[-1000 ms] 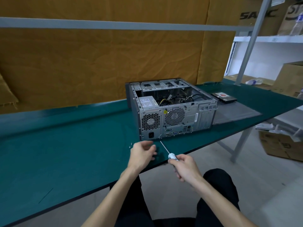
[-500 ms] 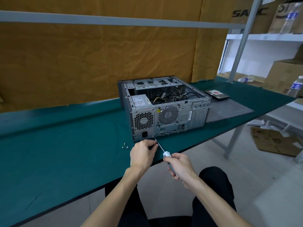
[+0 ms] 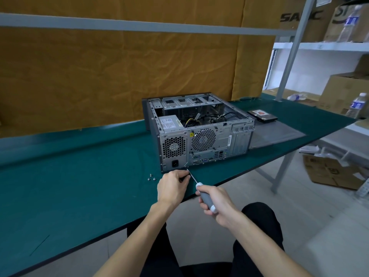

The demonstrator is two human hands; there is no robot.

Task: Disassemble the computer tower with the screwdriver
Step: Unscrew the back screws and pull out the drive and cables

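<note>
An opened grey computer tower (image 3: pixel 199 132) lies on its side on the green table (image 3: pixel 79 186), its rear panel with two fan grilles facing me. My right hand (image 3: pixel 217 200) grips the grey handle of a screwdriver (image 3: pixel 205 194). The thin shaft runs up-left and its tip meets the bottom edge of the rear panel below the power supply. My left hand (image 3: pixel 172 186) pinches the shaft close to the tip, fingers curled. Three loose screws (image 3: pixel 151 177) lie on the table to the left of that hand.
A removed side panel (image 3: pixel 279 134) lies flat to the right of the tower, with a hard drive (image 3: pixel 262 115) behind it. Cardboard boxes and water bottles fill the shelves on the right. A box sits on the floor under the table's right end.
Both hands have moved forward toward the tower. The screwdriver tip has gone from hovering over the table edge to the bottom edge of the rear panel, and my left hand now pinches the shaft.
</note>
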